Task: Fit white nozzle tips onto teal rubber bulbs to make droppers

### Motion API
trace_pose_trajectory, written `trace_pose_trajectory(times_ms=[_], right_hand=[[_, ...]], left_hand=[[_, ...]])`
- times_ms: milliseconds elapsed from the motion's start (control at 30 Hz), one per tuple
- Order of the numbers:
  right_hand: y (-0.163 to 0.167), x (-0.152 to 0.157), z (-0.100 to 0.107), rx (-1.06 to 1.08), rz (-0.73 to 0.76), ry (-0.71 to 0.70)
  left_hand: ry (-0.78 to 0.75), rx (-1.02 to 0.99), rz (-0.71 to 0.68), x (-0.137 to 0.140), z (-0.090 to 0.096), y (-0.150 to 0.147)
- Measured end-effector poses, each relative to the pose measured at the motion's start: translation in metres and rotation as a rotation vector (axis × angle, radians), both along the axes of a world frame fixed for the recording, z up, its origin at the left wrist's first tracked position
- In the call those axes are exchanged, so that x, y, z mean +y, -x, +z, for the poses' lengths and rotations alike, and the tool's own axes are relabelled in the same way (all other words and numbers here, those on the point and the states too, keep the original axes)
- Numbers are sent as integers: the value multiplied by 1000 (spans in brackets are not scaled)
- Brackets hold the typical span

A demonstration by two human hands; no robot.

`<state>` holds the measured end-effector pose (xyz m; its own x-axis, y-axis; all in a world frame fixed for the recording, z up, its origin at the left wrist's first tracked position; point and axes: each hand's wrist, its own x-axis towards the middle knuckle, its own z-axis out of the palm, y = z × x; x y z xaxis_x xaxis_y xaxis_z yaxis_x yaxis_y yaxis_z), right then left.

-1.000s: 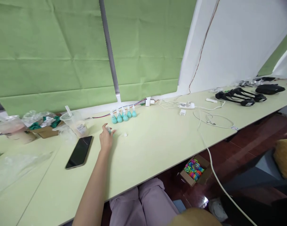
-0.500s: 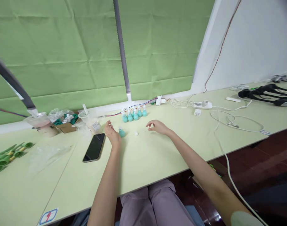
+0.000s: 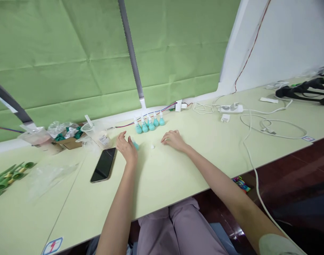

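Note:
My left hand (image 3: 126,148) is above the table with fingers bent and the thumb apart. Right beside it stands a small teal squeeze bottle (image 3: 135,145), partly hidden by the hand; I cannot tell whether they touch. A small white cap (image 3: 152,146) lies on the table between my hands. My right hand (image 3: 174,140) is just right of the cap, its fingers curled down together to the tabletop. Whatever is under those fingertips is hidden. Behind, several teal bottles with white pointed tops (image 3: 151,126) stand grouped near the wall.
Left of my left hand lies a black phone (image 3: 103,165). Plastic cups (image 3: 99,136), a cardboard box (image 3: 71,143) and green plastic pieces (image 3: 10,179) are farther left. A white power strip (image 3: 231,109) and looping cables (image 3: 273,134) lie to the right.
My right hand has moved slightly left and down, its fingers closing together at the tabletop. My left hand now covers more of the single bottle. The view has shifted a little.

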<state>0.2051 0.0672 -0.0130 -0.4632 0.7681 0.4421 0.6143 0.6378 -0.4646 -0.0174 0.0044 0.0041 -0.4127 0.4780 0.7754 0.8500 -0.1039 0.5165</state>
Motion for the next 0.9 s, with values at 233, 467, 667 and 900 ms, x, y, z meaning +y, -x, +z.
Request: trace_pose_trajectory(times_ms=[233, 467, 667, 900], right_hand=[[-55, 10, 11, 258, -175, 131], [-43, -1, -2, -241, -152, 17], [-32, -1, -4, -33, -148, 82], [-3, -18, 7, 640, 234, 568]], left_hand=[[65, 179, -74, -6, -1, -11], [94, 278, -85, -9, 0, -19], [94, 306, -124, -10, 0, -20], [52, 464, -307, -13, -3, -43]])
